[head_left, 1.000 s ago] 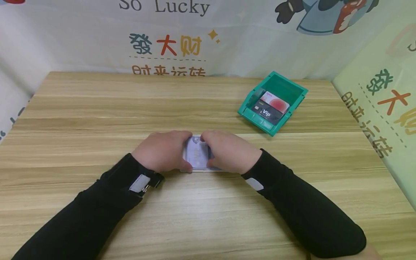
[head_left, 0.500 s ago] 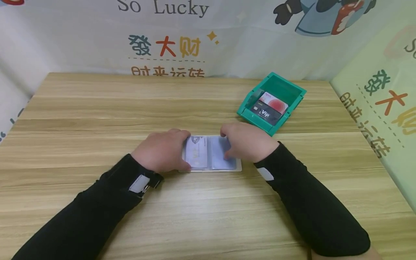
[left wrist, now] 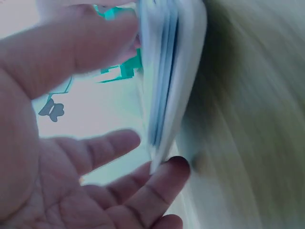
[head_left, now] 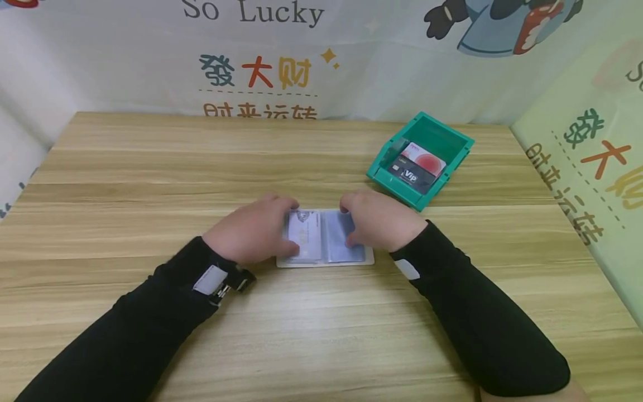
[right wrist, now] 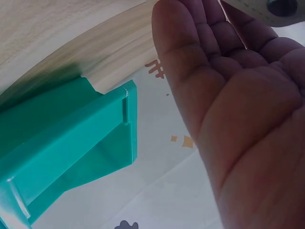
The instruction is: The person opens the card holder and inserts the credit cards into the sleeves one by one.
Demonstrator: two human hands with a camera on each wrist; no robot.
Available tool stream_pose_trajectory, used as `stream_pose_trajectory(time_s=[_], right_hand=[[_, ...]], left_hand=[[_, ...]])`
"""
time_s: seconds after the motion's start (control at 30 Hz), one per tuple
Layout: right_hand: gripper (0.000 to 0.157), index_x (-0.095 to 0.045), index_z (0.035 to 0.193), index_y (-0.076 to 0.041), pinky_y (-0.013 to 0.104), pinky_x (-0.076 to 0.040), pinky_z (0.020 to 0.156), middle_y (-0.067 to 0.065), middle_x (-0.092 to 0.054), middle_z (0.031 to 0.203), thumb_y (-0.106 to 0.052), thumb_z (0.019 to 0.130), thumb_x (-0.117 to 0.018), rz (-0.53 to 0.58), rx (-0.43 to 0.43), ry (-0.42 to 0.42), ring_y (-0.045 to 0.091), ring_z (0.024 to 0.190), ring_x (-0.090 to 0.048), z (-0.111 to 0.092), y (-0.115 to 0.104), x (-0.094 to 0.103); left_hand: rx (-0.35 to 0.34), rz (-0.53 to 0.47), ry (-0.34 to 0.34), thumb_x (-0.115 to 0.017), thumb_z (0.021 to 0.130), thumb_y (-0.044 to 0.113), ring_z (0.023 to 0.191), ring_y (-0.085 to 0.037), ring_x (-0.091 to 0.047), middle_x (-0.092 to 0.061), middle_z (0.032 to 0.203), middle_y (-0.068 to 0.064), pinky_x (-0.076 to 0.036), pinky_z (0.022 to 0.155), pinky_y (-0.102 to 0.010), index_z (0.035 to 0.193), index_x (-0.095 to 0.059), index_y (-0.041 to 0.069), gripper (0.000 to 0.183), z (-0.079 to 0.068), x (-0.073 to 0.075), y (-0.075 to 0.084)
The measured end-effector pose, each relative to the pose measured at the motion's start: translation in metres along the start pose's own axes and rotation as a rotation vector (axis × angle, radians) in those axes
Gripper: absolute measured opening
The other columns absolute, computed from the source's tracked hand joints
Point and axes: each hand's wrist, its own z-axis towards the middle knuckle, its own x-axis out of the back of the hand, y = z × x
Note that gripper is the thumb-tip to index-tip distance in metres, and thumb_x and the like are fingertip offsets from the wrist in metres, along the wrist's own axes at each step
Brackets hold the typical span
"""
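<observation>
A pale card holder [head_left: 324, 263] lies spread on the table with clear sleeves. Its left side shows a whitish printed card [head_left: 307, 234]; the right sleeve [head_left: 337, 245] looks plain bluish. My left hand [head_left: 253, 231] grips the left side, thumb on the sleeve and fingers at the far edge. In the left wrist view the stacked sleeves [left wrist: 164, 71] appear edge-on, a fingertip touching the cover's end. My right hand [head_left: 384, 220] grips the right side, thumb and index finger over the sleeve. The right wrist view shows its bent fingers beside a stitched cover corner with a dark snap [right wrist: 281, 7].
Behind my right hand stands a green bin [head_left: 452, 167], tilted toward the right. Inside it lie a black VIP card [head_left: 409, 174] and a pink-and-white card [head_left: 427, 157]. Printed cloth [head_left: 372, 72] borders the wooden table [head_left: 301, 329] at the back and sides.
My right hand has shifted from the holder's middle to its right side, uncovering the right sleeve. My left thumb has slid up from the near edge onto the left sleeve.
</observation>
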Motion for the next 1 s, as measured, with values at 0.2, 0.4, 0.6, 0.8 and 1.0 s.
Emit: stream_pose_trajectory(time_s=[0.2, 0.4, 0.6, 0.8, 1.0], right_hand=[[0.054, -0.056, 0.117, -0.011, 0.029, -0.048, 0.078, -0.001, -0.055, 0.094, -0.032, 0.074, -0.08, 0.019, -0.008, -0.004, 0.016, 0.084, -0.049, 0.001, 0.0, -0.001], [0.053, -0.056, 0.117, -0.011, 0.03, -0.048, 0.079, 0.0, -0.056, 0.095, -0.033, 0.074, -0.079, 0.023, 0.007, 0.011, 0.016, 0.084, -0.049, 0.002, -0.001, -0.002], [0.053, -0.057, 0.116, -0.01, 0.029, -0.049, 0.078, 0.0, -0.056, 0.094, -0.033, 0.073, -0.08, 0.021, 0.009, 0.023, 0.016, 0.083, -0.049, 0.002, -0.002, -0.003], [0.052, -0.057, 0.115, -0.01, 0.029, -0.048, 0.077, 0.0, -0.056, 0.094, -0.032, 0.073, -0.08, 0.029, 0.014, 0.031, 0.016, 0.083, -0.049, 0.002, -0.002, -0.002], [0.051, -0.057, 0.115, -0.01, 0.029, -0.048, 0.079, 0.0, -0.057, 0.096, -0.032, 0.075, -0.079, 0.022, 0.019, 0.043, 0.015, 0.083, -0.049, 0.002, -0.004, -0.003]], left_hand=[[0.016, -0.152, 0.049, -0.073, 0.081, 0.024, 0.09, -0.018, -0.049, -0.05, 0.114, -0.007, -0.048, 0.078, -0.036, 0.134, -0.045, 0.003, 0.063, 0.001, 0.004, -0.002], [0.047, -0.261, 0.08, -0.073, 0.081, 0.02, 0.088, -0.017, -0.052, -0.051, 0.115, -0.005, -0.05, 0.071, -0.033, 0.136, -0.043, 0.007, 0.064, 0.0, 0.008, 0.0], [0.037, -0.34, 0.106, -0.074, 0.08, 0.018, 0.084, -0.017, -0.052, -0.052, 0.107, -0.004, -0.05, 0.064, -0.031, 0.135, -0.042, 0.008, 0.064, 0.0, 0.009, 0.004], [0.029, -0.389, 0.124, -0.074, 0.079, 0.016, 0.083, -0.016, -0.053, -0.052, 0.105, -0.003, -0.05, 0.062, -0.031, 0.134, -0.043, 0.008, 0.063, 0.002, 0.009, 0.008], [0.015, -0.405, 0.149, -0.074, 0.079, 0.016, 0.083, -0.014, -0.053, -0.053, 0.105, -0.002, -0.05, 0.062, -0.031, 0.134, -0.043, 0.009, 0.063, 0.002, 0.007, 0.01]])
